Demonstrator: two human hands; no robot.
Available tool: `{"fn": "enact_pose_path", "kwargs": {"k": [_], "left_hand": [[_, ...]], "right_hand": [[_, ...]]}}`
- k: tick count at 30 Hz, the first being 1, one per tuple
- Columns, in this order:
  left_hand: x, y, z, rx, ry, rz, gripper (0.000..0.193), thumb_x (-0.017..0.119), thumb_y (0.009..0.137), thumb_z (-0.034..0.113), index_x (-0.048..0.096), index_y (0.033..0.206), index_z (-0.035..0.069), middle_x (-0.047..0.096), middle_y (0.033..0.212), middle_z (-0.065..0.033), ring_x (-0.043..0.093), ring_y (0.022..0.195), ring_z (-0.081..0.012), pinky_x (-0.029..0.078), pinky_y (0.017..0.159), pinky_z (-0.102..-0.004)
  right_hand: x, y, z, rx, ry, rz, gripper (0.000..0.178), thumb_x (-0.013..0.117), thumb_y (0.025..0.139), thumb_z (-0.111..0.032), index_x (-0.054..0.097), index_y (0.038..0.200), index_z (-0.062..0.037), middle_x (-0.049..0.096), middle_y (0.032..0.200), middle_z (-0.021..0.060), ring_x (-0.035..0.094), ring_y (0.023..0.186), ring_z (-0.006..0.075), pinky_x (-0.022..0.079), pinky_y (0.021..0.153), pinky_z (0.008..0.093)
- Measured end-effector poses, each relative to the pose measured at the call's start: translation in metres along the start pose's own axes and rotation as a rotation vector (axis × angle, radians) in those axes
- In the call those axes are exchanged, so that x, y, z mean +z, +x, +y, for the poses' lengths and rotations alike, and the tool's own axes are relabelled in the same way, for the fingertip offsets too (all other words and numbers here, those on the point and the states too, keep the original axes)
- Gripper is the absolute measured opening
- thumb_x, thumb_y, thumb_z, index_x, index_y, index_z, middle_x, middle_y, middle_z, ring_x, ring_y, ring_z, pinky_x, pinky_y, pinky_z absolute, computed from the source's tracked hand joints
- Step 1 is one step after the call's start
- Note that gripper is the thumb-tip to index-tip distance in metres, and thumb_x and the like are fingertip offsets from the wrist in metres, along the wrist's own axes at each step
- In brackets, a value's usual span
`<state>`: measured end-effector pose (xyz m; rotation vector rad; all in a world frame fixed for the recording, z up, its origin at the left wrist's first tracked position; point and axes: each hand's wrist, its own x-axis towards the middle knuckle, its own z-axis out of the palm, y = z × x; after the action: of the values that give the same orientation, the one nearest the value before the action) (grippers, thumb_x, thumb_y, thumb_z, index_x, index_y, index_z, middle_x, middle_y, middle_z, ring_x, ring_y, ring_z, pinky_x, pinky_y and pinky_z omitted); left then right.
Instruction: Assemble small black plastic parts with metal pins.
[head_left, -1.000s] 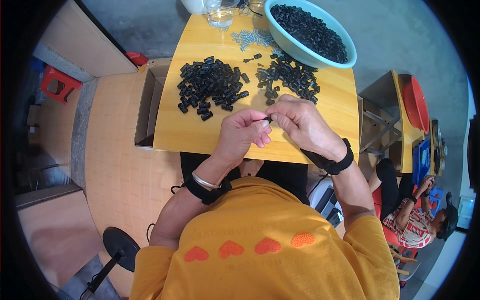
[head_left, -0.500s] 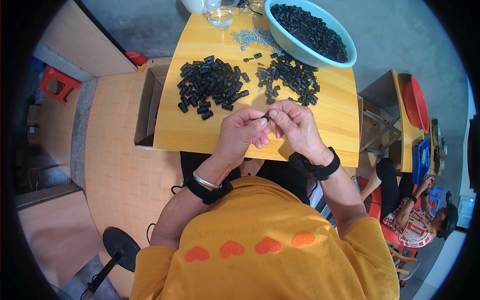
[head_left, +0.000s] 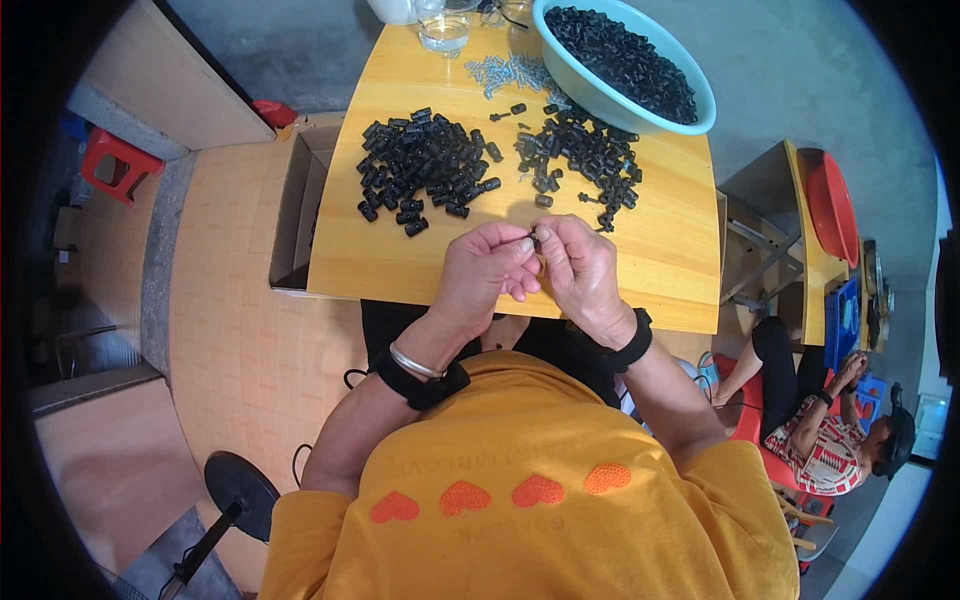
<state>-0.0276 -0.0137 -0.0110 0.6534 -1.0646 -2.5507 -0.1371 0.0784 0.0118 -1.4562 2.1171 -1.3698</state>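
A small black part (head_left: 533, 237), mostly hidden by fingertips, is held above the near side of the yellow table (head_left: 660, 245). It is pinched by the left hand (head_left: 480, 265) from eight o'clock and by the right hand (head_left: 585, 265) from four. From it, piled black cylinders (head_left: 425, 160) are seen at ten o'clock, loose black pieces (head_left: 590, 150) at one, silvery pieces (head_left: 508, 72) at twelve; beyond the loose pieces, a light-blue basin (head_left: 585, 90) is heaped with black pieces.
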Motion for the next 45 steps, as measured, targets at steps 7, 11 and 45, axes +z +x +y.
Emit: {"fn": "enact_pose_path", "kwargs": {"k": [7, 11, 45], "left_hand": [[-0.004, 0.000, 0.001, -0.020, 0.030, 0.008, 0.013, 0.056, 0.086, 0.011, 0.058, 0.092, -0.001, 0.062, 0.075, -0.0073, 0.060, 0.059, -0.0118, 0.048, 0.051, -0.0212], [-0.001, 0.002, 0.000, 0.010, -0.002, 0.030, 0.011, 0.057, 0.085, 0.009, 0.058, 0.090, 0.000, 0.063, 0.078, -0.0072, 0.058, 0.058, -0.0095, 0.047, 0.049, -0.0194], [0.000, -0.003, 0.001, -0.044, 0.000, 0.084, 0.014, 0.057, 0.086, 0.010, 0.059, 0.092, -0.002, 0.063, 0.077, -0.0087, 0.060, 0.063, -0.0130, 0.051, 0.058, -0.0238]], "right_hand": [[-0.011, 0.001, -0.001, -0.142, -0.031, -0.079, 0.015, 0.056, 0.082, -0.005, 0.055, 0.094, 0.0042, 0.055, 0.078, 0.0164, 0.058, 0.065, 0.0276, 0.046, 0.055, 0.0321], [-0.017, 0.000, -0.006, -0.054, -0.008, -0.223, 0.029, 0.063, 0.077, -0.007, 0.053, 0.101, 0.0045, 0.054, 0.081, 0.0148, 0.058, 0.066, 0.0263, 0.048, 0.056, 0.0315], [0.002, -0.008, 0.004, -0.222, -0.298, -0.120, 0.034, 0.064, 0.075, -0.011, 0.048, 0.103, 0.0009, 0.051, 0.079, 0.0124, 0.057, 0.067, 0.0282, 0.048, 0.054, 0.0353]]}}
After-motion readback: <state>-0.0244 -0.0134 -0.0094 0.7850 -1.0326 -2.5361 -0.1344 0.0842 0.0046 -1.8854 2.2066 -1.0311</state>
